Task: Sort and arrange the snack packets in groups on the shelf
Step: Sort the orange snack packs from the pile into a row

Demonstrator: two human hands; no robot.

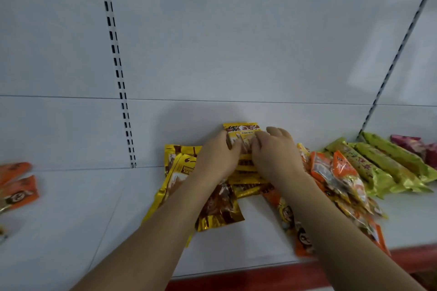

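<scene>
Yellow packet stack (241, 136) on white shelf (71, 208), left hand (218, 157) and right hand (275, 152) both gripping it, arms outstretched

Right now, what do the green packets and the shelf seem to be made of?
Green packets: probably metallised plastic film, glossy; the sign is bright crinkled highlights along their folds. Shelf: it looks like painted sheet metal, matt pale grey; the slotted upright and thin panel seams suggest this, though I cannot be sure.
</scene>
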